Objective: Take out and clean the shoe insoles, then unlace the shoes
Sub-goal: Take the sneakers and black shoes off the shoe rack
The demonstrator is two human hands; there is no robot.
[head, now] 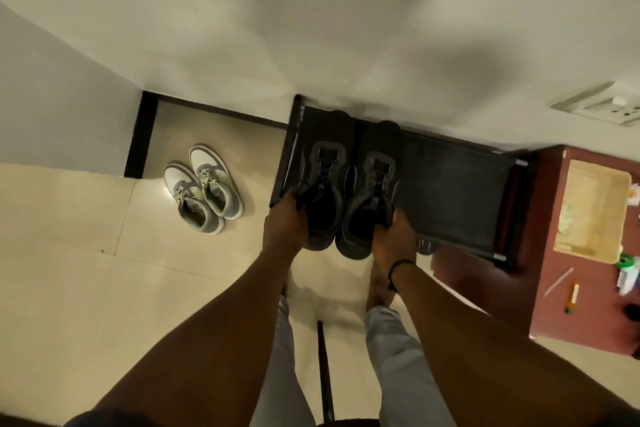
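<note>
Standing over the black metal-framed shoe rack (460,191), you hold a pair of dark grey lace-up trainers by their collars, one in each hand. Your left hand (284,218) curls its fingers over the near rim of the left trainer (320,184). Your right hand (393,236), a thin black band at its wrist, pinches the heel edge of the right trainer (372,191), thumb inside. Both shoes sit toes-to-wall on the rack's top shelf at its left end, heels overhanging toward you, probably so they lift off together. Laces look tied; insoles cannot be seen. Left of the rack, a grey-and-white pair of sneakers (204,189) rests on the tiled floor (69,270); right of it stands a maroon worktop (554,270).
</note>
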